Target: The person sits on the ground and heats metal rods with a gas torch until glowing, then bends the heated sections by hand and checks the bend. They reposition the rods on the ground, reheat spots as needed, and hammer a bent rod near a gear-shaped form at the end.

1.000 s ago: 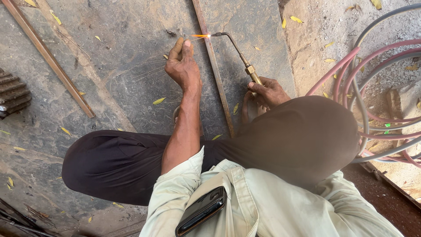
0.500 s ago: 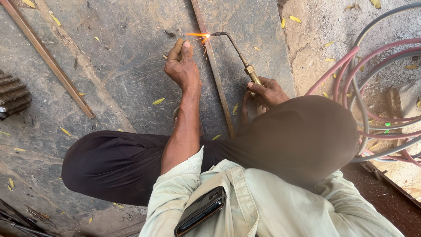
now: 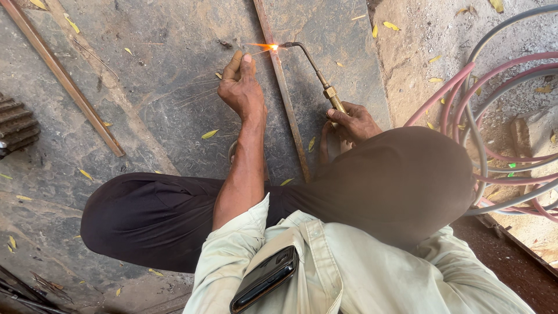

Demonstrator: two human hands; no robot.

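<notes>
1. The flame [image 3: 268,46] burns at the tip of my cutting torch [image 3: 314,68], just beside the long metal strip [image 3: 285,99], near its far end. The strip lies flat on a big dark steel plate [image 3: 174,87] on the floor.
2. My right hand [image 3: 354,122] holds the brass body of the torch; its fingers are closed around it.
3. My left hand [image 3: 241,87] rests on the plate, left of the strip. Its fingers are stretched forward and partly together, with the tips very close to the flame. I cannot tell if they pinch a thin rod or only press on the plate.
4. About progress, I judge that the work on the strip is at one hot spot only. Below this spot the strip looks whole down to my knee, and I see no clear cut line or seam, so most of its length seems not treated.
5. Further out, a second rusty bar [image 3: 64,78] lies untouched on the plate at the left.
6. At the right, red and grey hoses [image 3: 482,116] lie in loops on the ground.
7. A dark phone [image 3: 264,279] sits in my shirt pocket.
</notes>
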